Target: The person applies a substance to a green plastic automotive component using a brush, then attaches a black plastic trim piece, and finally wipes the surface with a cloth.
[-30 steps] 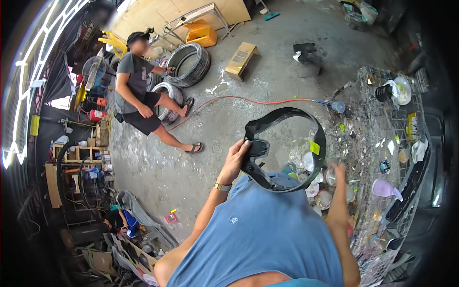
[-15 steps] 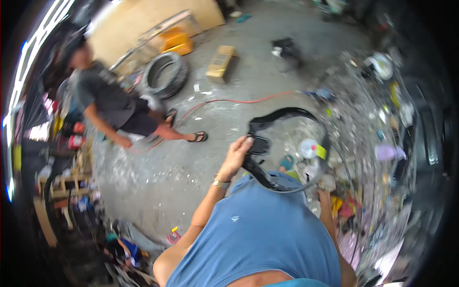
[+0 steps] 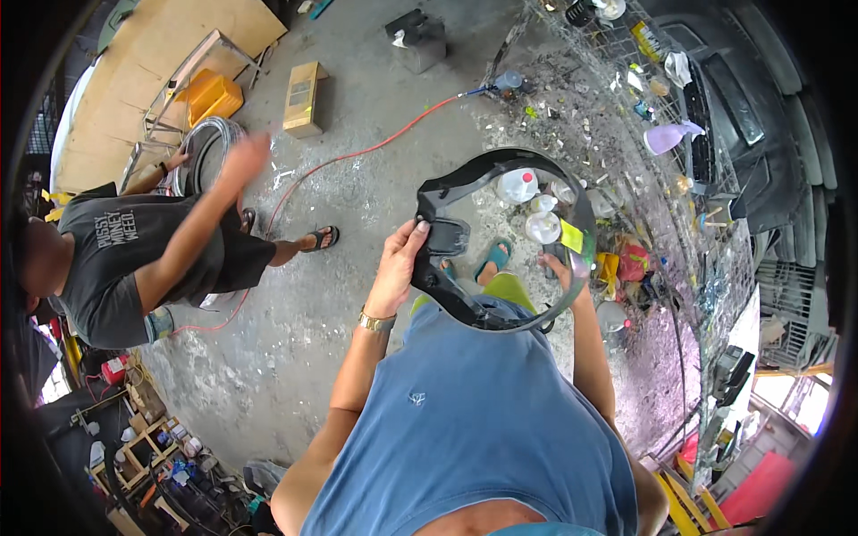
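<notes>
My left hand (image 3: 399, 263) is closed on the tab at the left of a large black ring-shaped plastic piece (image 3: 500, 313), held in front of my blue shirt. A yellow-green tag (image 3: 572, 236) shows at the piece's right side. My right hand (image 3: 556, 266) is open, fingers loosely bent, beside the ring's lower right part; whether it touches the rim is unclear. Through the opening I see white-capped jugs and round containers (image 3: 542, 227) on the littered floor, and my sandaled foot (image 3: 494, 259).
At left a person (image 3: 152, 259) in dark clothes leans by tyres (image 3: 206, 152), one arm raised. A red hose (image 3: 375, 146) crosses the floor to a spray gun (image 3: 505, 82). A wooden step (image 3: 302, 98) stands behind. A cluttered mesh rack (image 3: 715, 223) lines the right.
The view has swung, shifting the scene left and up. My right hand has risen toward the ring, which my left hand still holds. The person has bent forward, raising an arm.
</notes>
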Available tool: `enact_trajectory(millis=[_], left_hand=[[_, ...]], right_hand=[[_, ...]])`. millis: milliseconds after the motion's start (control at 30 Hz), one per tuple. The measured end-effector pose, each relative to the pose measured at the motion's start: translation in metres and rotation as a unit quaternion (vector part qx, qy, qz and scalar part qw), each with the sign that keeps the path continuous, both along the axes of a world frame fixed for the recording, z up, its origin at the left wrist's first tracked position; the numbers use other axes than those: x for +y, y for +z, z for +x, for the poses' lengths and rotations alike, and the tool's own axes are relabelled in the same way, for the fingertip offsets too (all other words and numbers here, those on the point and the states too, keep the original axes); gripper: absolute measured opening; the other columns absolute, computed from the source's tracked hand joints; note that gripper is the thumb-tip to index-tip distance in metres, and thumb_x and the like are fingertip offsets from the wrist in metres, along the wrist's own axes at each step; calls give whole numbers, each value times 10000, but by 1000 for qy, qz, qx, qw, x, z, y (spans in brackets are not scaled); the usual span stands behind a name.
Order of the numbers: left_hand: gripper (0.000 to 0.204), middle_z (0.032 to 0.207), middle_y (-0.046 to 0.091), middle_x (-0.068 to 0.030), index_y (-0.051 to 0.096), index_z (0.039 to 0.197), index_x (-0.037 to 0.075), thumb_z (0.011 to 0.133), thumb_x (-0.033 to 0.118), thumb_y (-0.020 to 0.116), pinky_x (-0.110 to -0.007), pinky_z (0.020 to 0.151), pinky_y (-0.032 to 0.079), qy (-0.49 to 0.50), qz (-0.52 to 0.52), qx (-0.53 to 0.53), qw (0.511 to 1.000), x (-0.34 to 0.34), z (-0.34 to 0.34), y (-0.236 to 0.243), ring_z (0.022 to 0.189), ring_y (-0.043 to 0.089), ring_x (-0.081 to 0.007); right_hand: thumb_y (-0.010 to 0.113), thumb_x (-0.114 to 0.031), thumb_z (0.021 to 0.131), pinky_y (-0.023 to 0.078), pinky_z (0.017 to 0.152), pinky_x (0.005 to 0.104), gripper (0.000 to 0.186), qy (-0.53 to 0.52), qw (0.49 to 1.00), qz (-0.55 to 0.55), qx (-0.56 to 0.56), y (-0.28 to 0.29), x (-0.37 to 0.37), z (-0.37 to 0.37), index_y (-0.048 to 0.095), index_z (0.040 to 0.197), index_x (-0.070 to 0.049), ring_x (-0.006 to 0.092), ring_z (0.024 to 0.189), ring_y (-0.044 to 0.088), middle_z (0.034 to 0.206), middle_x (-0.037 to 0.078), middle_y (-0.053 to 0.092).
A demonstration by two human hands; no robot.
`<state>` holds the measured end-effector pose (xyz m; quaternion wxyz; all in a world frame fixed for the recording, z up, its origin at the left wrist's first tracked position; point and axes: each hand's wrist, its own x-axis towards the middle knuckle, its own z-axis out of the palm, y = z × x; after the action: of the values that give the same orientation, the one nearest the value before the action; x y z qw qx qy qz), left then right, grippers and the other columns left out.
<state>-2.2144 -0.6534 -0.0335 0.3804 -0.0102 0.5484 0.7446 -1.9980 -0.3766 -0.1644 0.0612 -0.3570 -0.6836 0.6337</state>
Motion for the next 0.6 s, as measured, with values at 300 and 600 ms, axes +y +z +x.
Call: enact_trajectory(millis=[300,600], left_hand=[[295,957,661,8,618,1091,-8,1009,261,524,-209,750,472,-61,21,4,998,15,57,10,821,576,-39],[265,913,627,37,624,1068,-8,1010,228,519,-194,728,433,-66,-18,39,997,54,147,15,794,531,-35]], right_hand=[[668,-98,870,465,886,281,232,121,991,43,34,149,-44,-1,631,1080,-6,125,953,625,1005,61,680],[687,-27,807,503,838,335,243,230,939,181,182,175,-28,72,654,1047,-33,243,984,628,1070,107,637]])
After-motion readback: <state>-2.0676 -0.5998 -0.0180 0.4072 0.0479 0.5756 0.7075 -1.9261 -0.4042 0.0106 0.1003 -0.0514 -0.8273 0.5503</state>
